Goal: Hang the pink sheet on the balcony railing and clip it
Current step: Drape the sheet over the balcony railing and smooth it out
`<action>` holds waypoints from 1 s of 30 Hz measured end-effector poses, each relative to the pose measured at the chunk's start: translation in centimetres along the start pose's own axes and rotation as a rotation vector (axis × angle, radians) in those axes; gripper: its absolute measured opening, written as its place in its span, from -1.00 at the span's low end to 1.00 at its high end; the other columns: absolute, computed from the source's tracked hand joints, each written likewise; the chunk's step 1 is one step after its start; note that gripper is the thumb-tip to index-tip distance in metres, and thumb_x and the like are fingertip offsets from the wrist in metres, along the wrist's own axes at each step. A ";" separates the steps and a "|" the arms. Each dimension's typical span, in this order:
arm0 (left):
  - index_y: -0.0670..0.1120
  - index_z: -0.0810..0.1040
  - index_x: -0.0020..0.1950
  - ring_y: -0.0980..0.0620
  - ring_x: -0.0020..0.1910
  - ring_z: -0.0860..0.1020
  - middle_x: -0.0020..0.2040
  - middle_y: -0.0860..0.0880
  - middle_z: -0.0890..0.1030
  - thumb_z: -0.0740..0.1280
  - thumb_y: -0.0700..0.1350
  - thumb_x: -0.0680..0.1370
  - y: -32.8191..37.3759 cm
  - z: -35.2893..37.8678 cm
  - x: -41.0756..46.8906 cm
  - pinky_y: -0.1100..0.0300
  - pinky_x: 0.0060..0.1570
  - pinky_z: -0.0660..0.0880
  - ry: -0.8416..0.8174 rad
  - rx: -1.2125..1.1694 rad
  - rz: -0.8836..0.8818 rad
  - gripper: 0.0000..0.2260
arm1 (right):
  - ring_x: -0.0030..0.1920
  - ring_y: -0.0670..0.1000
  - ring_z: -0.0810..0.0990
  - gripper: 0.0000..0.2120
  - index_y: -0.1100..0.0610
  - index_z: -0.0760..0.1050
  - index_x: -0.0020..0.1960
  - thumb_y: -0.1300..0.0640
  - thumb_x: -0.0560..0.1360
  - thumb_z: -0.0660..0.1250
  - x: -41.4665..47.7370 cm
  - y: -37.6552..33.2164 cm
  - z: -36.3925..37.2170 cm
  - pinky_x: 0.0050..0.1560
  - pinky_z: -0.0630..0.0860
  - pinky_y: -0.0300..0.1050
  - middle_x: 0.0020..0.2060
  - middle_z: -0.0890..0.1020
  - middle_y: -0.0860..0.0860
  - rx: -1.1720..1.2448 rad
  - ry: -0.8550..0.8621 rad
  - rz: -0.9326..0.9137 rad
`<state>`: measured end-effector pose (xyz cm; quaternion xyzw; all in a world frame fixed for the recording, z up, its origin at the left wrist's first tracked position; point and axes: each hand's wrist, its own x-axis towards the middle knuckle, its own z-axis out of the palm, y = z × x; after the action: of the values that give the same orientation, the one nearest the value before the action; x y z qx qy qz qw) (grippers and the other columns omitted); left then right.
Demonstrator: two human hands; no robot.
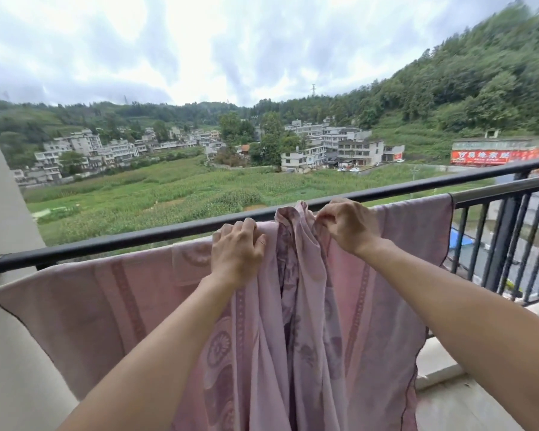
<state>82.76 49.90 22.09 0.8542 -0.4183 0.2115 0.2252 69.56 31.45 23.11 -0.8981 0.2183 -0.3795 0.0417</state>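
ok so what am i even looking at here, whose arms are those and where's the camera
No machine here, just a person. The single picture comes from a camera worn on their head, looking forward and down, so the bare arms are their own. They face a balcony railing with fields and houses beyond. A pink sheet hangs over it, spread at the sides, bunched in the middle. The left hand grips the sheet with curled fingers; the right hand pinches the bunched fold. No clip shows.
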 end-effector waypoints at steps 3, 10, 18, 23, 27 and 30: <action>-0.03 0.46 0.14 -0.10 0.16 0.42 0.14 -0.05 0.55 0.17 0.08 0.58 0.1 -0.1 0.1 0.00 0.20 0.27 0.007 0.002 -0.001 -0.75 | 0.01 0.18 0.59 -0.86 0.19 0.57 -0.01 0.18 0.57 0.25 0.7 1.7 -0.1 -0.07 0.44 -0.06 -0.02 0.63 0.13 -0.024 0.020 0.044; 0.05 0.44 0.28 -0.11 0.19 0.43 0.19 -0.05 0.51 0.12 0.09 0.61 -1.6 -0.3 -0.7 0.00 0.27 0.22 0.013 0.108 -0.018 -0.71 | 0.18 0.30 0.54 -0.76 0.26 0.55 0.04 0.10 0.57 0.21 0.9 16.2 -9.8 0.18 0.46 0.08 0.14 0.59 0.31 -0.038 0.271 0.802; 0.06 0.45 0.27 -0.10 0.16 0.42 0.15 -0.01 0.53 0.14 0.00 0.61 0.0 0.8 0.0 0.03 0.23 0.19 0.022 0.113 -0.023 -0.74 | 0.03 0.04 0.59 -0.63 -0.01 0.53 0.20 -0.20 0.51 0.29 1.0 6.4 -4.5 0.01 0.54 -0.01 0.10 0.62 -0.02 0.105 -0.146 0.139; 0.09 0.41 0.33 -0.07 0.19 0.40 0.19 0.03 0.51 0.17 0.01 0.60 -0.5 0.7 -0.4 0.05 0.24 0.18 0.020 0.136 -0.019 -0.70 | 0.02 0.07 0.58 -0.86 0.04 0.67 0.01 0.10 0.53 0.34 0.5 2.2 -0.8 0.01 0.52 -0.03 -0.03 0.65 -0.01 0.198 -0.102 -0.139; 0.10 0.39 0.35 -0.06 0.21 0.40 0.22 0.04 0.49 0.20 0.02 0.58 -0.5 0.8 -0.2 0.05 0.24 0.18 0.014 0.149 -0.023 -0.67 | 0.00 0.18 0.58 -0.84 0.17 0.61 -0.01 0.24 0.55 0.25 1.3 5.5 -0.7 0.01 0.50 -0.02 -0.05 0.64 0.14 0.084 -0.043 -0.086; 0.11 0.40 0.34 -0.06 0.21 0.40 0.21 0.04 0.50 0.20 0.04 0.58 -0.4 0.6 -0.1 0.03 0.24 0.19 0.013 0.134 -0.039 -0.68 | 0.03 0.24 0.57 -0.84 0.22 0.55 0.04 0.29 0.54 0.22 1.7 11.0 -2.3 -0.02 0.43 -0.03 0.00 0.62 0.22 -0.027 0.032 0.120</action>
<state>83.14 49.78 21.48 0.8740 -0.3850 0.2398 0.1744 65.06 21.04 23.25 -0.8777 0.2774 -0.3876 0.0489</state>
